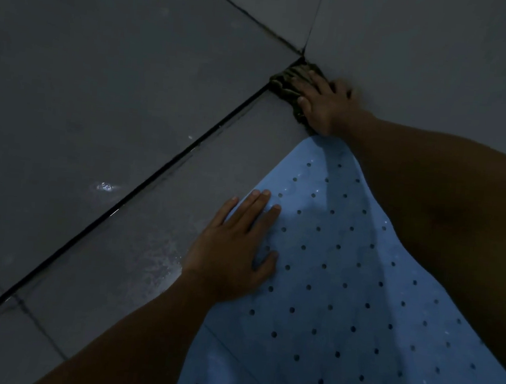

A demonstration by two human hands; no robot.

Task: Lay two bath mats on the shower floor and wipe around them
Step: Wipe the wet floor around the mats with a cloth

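One blue bath mat in view, dotted with small round holes; a faint seam line crosses it low in the picture, can't tell if that marks a second mat or a fold. One dark crumpled cloth. Two hands, two bare forearms.

Left hand: flat, fingers straight and slightly spread, palm down, pressing on the mat's left edge near its far corner. Holds nothing; fingertips on the mat, heel of the hand at the mat edge where it meets the floor.

Right hand: palm down on the cloth, fingers spread over it and only a little bent, pressing it into the corner where the floor meets two walls. Not clearly pinching; looks like a flat press. Hand slightly blurred.

Mat lies flat on the grey tiled floor, its far corner just beside the right wrist and close to the cloth, not clearly touching it. Its left edge runs roughly parallel to the dark grout line at the foot of the left wall, with a bare strip of floor between. That strip shows wet or soapy speckle near the left wrist. Right forearm crosses over the mat's right side and hides it. Right wall behind the cloth. Light is dim.
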